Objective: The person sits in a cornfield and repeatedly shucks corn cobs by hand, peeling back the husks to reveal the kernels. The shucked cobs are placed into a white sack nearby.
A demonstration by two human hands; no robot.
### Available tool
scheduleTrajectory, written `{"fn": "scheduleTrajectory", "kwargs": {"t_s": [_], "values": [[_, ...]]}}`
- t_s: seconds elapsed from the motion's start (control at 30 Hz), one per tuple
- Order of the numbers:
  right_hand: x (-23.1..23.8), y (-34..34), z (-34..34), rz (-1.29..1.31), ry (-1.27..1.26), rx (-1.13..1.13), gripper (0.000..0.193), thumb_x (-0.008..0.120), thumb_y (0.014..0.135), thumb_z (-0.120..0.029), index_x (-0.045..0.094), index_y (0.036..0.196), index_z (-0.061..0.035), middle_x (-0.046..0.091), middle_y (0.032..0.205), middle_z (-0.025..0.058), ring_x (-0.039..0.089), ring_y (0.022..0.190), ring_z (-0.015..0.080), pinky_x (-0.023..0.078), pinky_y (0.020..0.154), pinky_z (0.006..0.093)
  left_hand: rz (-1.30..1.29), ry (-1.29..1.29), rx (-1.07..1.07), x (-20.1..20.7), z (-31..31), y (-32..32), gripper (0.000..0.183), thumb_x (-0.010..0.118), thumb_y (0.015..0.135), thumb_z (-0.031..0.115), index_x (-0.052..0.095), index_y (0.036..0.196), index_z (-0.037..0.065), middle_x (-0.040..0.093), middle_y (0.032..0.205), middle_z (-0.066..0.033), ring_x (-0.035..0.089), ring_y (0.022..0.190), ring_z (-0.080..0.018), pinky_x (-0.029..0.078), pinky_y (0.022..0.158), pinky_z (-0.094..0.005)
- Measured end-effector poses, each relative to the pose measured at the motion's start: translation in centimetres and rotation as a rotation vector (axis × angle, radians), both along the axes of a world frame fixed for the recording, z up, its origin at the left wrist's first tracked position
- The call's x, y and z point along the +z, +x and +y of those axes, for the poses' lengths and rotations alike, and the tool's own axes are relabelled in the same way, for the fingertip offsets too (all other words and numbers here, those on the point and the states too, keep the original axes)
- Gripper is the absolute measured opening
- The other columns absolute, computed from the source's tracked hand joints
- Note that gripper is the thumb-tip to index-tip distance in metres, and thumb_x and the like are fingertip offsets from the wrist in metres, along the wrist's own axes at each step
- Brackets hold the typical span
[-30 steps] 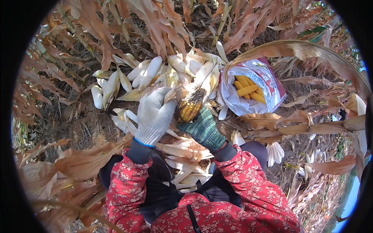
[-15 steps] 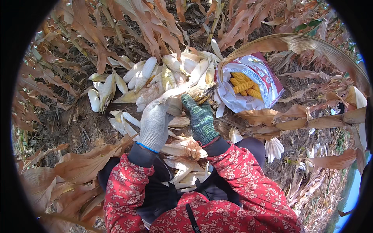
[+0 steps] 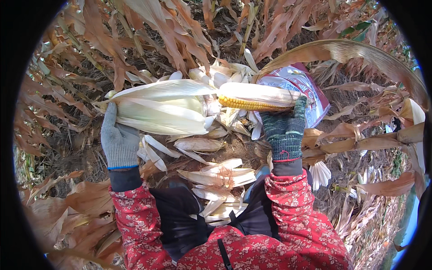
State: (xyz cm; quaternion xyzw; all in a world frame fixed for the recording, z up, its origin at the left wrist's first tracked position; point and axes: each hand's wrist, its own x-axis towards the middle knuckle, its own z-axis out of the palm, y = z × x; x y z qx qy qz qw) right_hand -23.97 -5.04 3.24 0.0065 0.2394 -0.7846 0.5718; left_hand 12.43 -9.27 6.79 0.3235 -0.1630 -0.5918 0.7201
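My left hand [image 3: 119, 143], in a grey knitted glove with a blue edge, is closed on one end of a wide, pale corn husk [image 3: 159, 108] stretched out toward the middle. My right hand [image 3: 284, 132], in a dark green striped glove, grips the right end of an ear of corn [image 3: 245, 103]. Its yellow kernels show along the near side, while a pale strip of husk covers the top. The ear's left end meets the open end of the husk; whether they are still joined I cannot tell.
A white and red bag [image 3: 315, 96] lies behind my right hand, its mouth hidden by the ear. Pale unhusked ears [image 3: 222, 76] lie in a heap beyond. Loose husks [image 3: 220, 175] cover the ground between my legs. A long dry leaf [image 3: 337, 48] arches over the bag; dry stalks surround me.
My hands have moved from close together to far apart, left hand leftward with the husk, right hand rightward with the ear. Yellow kernels now show, and the bagged corn has become hidden.
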Motion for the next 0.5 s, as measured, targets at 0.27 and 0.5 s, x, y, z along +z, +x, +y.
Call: {"fn": "scheduleTrajectory", "kwargs": {"t_s": [0.27, 0.5], "values": [[-0.1, -1.5, 0.9, 0.016, -0.012, -0.004, 0.059, 0.064, 0.088, -0.048, 0.049, 0.13, -0.0089, 0.054, 0.128, 0.0124, 0.051, 0.117, 0.0315, 0.041, 0.101, 0.0535, -0.114, -0.044, -0.171, 0.3, 0.4, -2.0, 0.032, 0.063, 0.09, 0.013, 0.055, 0.119, 0.003, 0.06, 0.119, -0.0099, 0.059, 0.11, -0.0238, 0.05, 0.094, -0.0382], [0.5, -0.5, 0.7, 0.06, 0.072, -0.044, 0.069, 0.057, 0.088, -0.057, 0.047, 0.133, -0.0056, 0.05, 0.133, 0.0184, 0.048, 0.121, 0.0359, 0.036, 0.105, 0.0552, -0.12, -0.007, -0.139, -1.0, 0.2, -3.3, 0.035, 0.063, 0.091, 0.014, 0.053, 0.124, 0.005, 0.06, 0.118, -0.0087, 0.059, 0.109, -0.0213, 0.051, 0.092, -0.0359]]}}
